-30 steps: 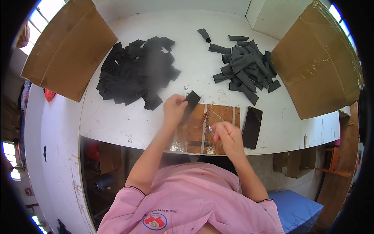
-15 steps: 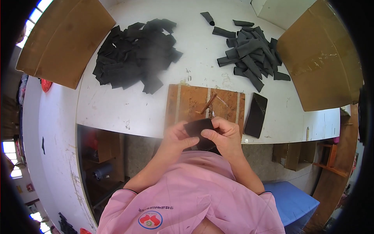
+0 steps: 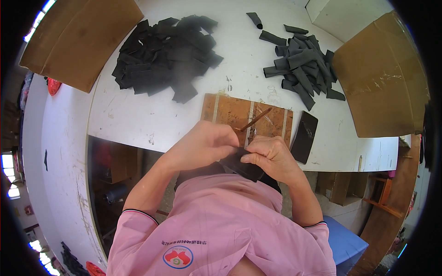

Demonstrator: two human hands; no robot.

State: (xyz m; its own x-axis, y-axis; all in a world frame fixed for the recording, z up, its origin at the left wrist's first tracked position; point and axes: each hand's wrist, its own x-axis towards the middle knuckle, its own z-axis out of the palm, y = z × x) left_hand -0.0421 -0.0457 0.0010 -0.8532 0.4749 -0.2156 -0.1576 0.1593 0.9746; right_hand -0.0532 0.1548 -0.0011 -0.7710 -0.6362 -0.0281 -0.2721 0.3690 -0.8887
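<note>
A dark, flexible fabric-like piece [image 3: 245,168] hangs between my hands, just in front of the table edge. My right hand [image 3: 275,158] pinches its upper right part between thumb and fingers. At its upper left edge, my left hand [image 3: 207,143] has thumb and fingertips closed on it; part of the grip is hidden. Beyond my hands lies a brown wooden board [image 3: 222,108] with pale strips across it. On the board rests a thin brown stick-like tool [image 3: 256,119], its near end close to my left fingers.
Flat black pieces form a heap [image 3: 161,62] at the far left. Black rolled tubes make a smaller pile [image 3: 304,64] at the far right. A dark phone [image 3: 304,138] lies right of the board. Cardboard sheets [image 3: 78,41] stand at both sides. A blue stool [image 3: 347,244] is at my right.
My left hand has moved up and turned over the piece, gripping its top edge. The piece now hangs lower and tilted. The whole view has shifted slightly.
</note>
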